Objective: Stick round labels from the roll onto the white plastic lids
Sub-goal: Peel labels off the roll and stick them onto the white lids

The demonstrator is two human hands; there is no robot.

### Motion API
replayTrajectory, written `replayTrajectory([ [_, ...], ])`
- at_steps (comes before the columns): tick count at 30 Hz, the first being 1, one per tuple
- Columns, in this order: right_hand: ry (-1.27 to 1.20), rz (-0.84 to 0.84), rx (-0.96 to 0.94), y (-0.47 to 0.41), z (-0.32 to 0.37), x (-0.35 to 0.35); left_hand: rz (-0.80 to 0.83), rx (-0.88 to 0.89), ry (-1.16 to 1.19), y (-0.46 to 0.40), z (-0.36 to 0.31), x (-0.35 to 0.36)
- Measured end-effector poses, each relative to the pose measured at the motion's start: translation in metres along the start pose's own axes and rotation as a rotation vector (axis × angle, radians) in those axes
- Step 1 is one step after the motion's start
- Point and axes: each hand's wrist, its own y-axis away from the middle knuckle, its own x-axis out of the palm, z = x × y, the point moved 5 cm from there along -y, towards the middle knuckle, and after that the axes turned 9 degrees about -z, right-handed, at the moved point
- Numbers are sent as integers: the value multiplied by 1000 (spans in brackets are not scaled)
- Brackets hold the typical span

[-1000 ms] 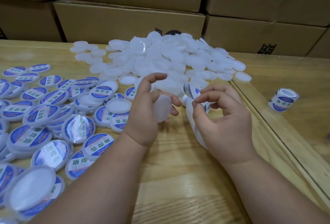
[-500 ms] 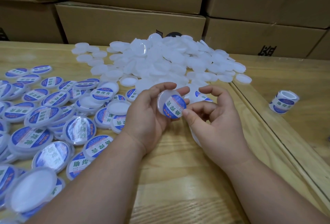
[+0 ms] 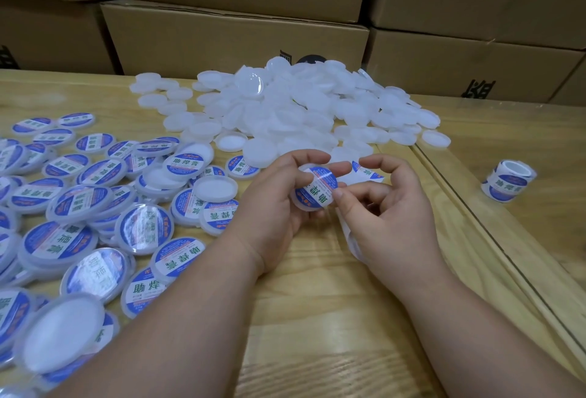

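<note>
My left hand (image 3: 276,204) grips a white plastic lid (image 3: 315,189) by its rim, tilted toward me, with a blue and white round label on its face. The thumb of my right hand (image 3: 390,216) presses on the label's right edge. A strip of label backing paper (image 3: 364,175) runs behind and under my right hand, one blue label showing on it; whether the hand holds the strip is hidden. A heap of plain white lids (image 3: 301,108) lies on the table beyond my hands. Several labelled lids (image 3: 79,207) are spread at the left.
A small roll of labels (image 3: 507,183) stands on the right part of the wooden table (image 3: 317,318), past a seam in the tabletop. Stacked cardboard boxes (image 3: 237,39) form a wall along the far edge.
A second ago my left hand held a bare lid and my right peeled a label from the strip. The label now sits on the lid, and my right thumb presses it.
</note>
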Motion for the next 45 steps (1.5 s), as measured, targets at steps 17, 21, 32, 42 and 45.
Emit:
replayTrajectory([
  [17, 19, 16, -2, -1, -1, 0, -26, 4, -19, -2, 1, 0],
  [21, -3, 24, 5, 1, 0, 1, -75, 26, -46, -4, 0, -4],
  [32, 108, -55, -121, 4, 6, -4, -286, 129, -105, -6, 0, -18],
  [42, 120, -97, -160, 5, 9, -6, -521, 138, 16, -9, -4, -27],
  [45, 105, -97, -150, 5, 8, -7, -578, 206, 36, -9, -5, -31],
])
